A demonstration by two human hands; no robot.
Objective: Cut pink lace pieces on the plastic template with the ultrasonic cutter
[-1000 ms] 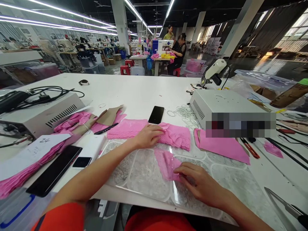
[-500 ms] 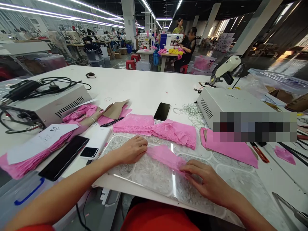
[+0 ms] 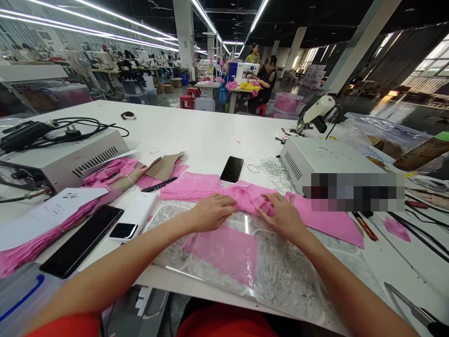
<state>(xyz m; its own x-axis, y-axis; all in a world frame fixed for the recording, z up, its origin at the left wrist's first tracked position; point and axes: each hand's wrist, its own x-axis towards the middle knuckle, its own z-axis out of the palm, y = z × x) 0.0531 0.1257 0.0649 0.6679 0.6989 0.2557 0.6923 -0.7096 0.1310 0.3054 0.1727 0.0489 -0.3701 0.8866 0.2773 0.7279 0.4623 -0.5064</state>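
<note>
Crumpled pink fabric (image 3: 244,194) lies at the left hand (image 3: 213,213) and right hand (image 3: 283,214); whether gripped, I cannot tell.

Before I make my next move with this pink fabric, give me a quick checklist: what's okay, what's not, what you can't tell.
1. Single pink fabric piece spread out on the patterned board: ok.
2. Left hand and right hand both at the rumpled pink pile: ok.
3. Rumpled pile squared up: not ok, its top is bunched.
4. Neat pink stack lying tidy beside it: ok.
5. Black phone off the single piece: ok, beyond the piles.
6. Just one layer between the fingers: cannot tell.
</note>
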